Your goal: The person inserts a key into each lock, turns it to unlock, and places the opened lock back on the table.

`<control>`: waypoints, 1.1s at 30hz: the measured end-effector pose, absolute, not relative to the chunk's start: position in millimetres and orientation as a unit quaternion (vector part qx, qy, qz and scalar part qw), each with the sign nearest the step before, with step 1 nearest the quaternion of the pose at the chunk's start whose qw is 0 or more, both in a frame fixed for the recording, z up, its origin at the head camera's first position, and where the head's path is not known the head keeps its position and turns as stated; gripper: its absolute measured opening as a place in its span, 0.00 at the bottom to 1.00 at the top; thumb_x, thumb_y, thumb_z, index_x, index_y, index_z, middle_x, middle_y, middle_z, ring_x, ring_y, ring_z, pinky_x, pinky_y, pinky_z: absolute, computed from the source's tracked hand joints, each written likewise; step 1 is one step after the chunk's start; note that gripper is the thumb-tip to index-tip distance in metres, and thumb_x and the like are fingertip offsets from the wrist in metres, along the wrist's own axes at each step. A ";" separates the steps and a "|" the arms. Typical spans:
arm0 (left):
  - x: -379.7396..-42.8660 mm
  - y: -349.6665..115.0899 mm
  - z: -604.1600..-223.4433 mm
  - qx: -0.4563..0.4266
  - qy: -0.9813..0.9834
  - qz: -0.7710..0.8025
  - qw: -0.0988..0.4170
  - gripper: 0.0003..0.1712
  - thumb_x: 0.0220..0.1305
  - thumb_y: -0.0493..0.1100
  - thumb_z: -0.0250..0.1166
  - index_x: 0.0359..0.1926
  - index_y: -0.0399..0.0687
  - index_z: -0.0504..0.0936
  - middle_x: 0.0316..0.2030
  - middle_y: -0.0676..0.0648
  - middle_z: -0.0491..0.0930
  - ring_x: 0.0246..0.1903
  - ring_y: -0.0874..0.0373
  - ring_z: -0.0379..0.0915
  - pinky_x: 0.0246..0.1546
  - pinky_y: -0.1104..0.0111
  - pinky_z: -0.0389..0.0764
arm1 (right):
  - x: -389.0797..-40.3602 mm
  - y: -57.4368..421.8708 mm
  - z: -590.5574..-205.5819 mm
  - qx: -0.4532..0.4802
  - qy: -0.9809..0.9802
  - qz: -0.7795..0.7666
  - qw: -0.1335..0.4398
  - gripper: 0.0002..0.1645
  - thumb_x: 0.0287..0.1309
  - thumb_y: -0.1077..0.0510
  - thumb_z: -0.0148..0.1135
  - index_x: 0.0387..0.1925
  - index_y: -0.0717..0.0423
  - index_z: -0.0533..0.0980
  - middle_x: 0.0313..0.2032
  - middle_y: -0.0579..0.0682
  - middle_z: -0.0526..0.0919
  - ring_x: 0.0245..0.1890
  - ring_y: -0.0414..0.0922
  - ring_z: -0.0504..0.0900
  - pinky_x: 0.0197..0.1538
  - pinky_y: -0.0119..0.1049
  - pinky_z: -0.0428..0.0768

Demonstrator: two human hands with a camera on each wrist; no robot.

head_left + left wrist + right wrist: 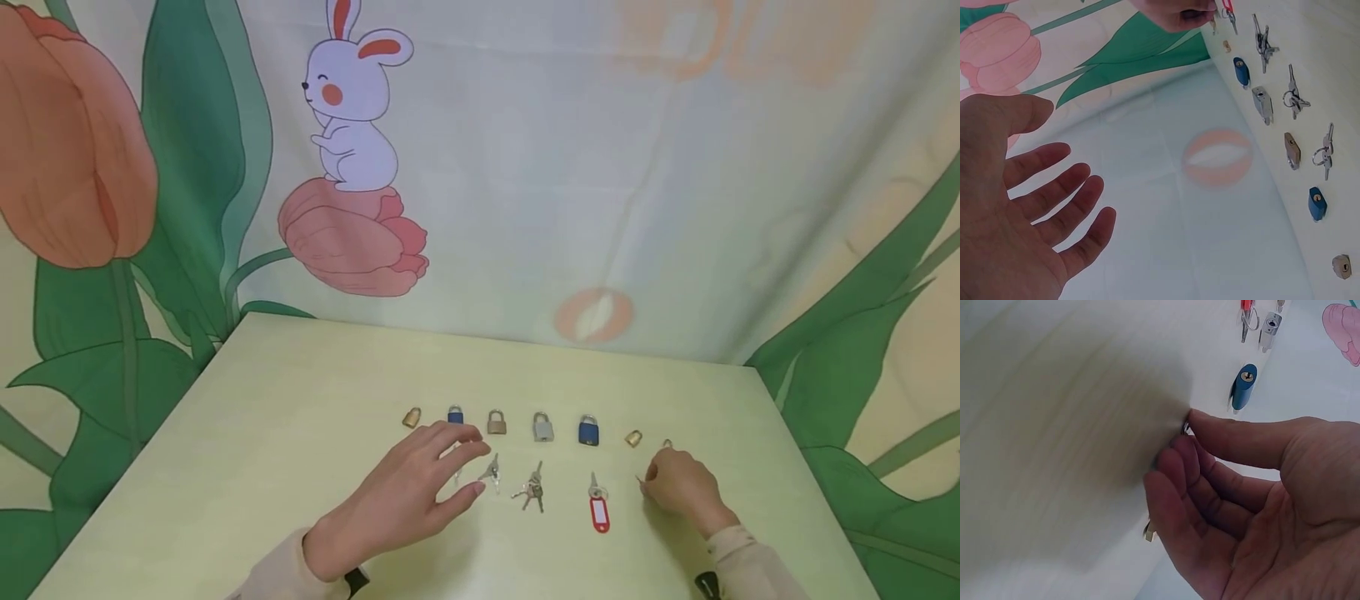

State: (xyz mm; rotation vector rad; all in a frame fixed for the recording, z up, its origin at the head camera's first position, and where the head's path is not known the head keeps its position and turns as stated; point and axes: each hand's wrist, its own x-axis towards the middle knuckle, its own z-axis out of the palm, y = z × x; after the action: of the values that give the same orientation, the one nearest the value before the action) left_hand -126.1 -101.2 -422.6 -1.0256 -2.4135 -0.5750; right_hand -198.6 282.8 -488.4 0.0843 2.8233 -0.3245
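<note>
My right hand point(682, 487) is low over the table's right side, pinching a small metal key point(1186, 427) between thumb and fingers; most of it is hidden. Just beyond that hand lies a small brass padlock point(667, 443), partly covered. Fingers relaxed and apart, my left hand point(401, 487) hovers over the left part of the rows, holding nothing. It partly blocks a blue padlock point(455, 413) and some keys point(456, 475). Nearby lie a ring of keys point(492, 472) and a bigger bunch of keys point(533, 490). A key with a red tag point(599, 515) lies left of my right hand.
The back row also has a brass padlock point(412, 417), a bronze one point(497, 423), a silver padlock point(543, 427), a larger blue padlock point(588, 431) and another small brass padlock point(633, 437). A printed curtain point(510, 208) hangs behind the pale table point(315, 375).
</note>
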 end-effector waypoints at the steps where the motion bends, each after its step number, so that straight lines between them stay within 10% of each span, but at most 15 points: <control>1: -126.2 -101.2 -422.3 -0.372 -0.876 -0.209 0.226 0.17 0.66 0.51 0.63 0.54 0.56 0.78 0.54 0.55 0.77 0.52 0.61 0.73 0.51 0.66 0.77 | -198.6 283.0 -488.4 0.030 0.982 -0.114 0.148 0.08 0.57 0.56 0.67 0.31 0.58 0.82 0.27 0.49 0.81 0.27 0.45 0.76 0.29 0.37 0.74; 33: -133.5 -85.3 -410.9 -0.402 -0.850 -0.217 0.260 0.17 0.64 0.49 0.65 0.53 0.53 0.78 0.53 0.53 0.77 0.51 0.58 0.75 0.57 0.63 0.77 | -169.8 273.5 -439.1 -0.037 0.970 -0.242 0.006 0.03 0.62 0.61 0.59 0.35 0.58 0.75 0.25 0.47 0.82 0.23 0.40 0.77 0.24 0.34 0.71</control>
State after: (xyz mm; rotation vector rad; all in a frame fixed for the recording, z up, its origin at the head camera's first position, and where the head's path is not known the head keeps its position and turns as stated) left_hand -133.5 -85.3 -410.9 -1.0901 -2.3039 -0.5887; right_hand -169.8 273.5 -439.1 -0.1156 3.0336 -0.7574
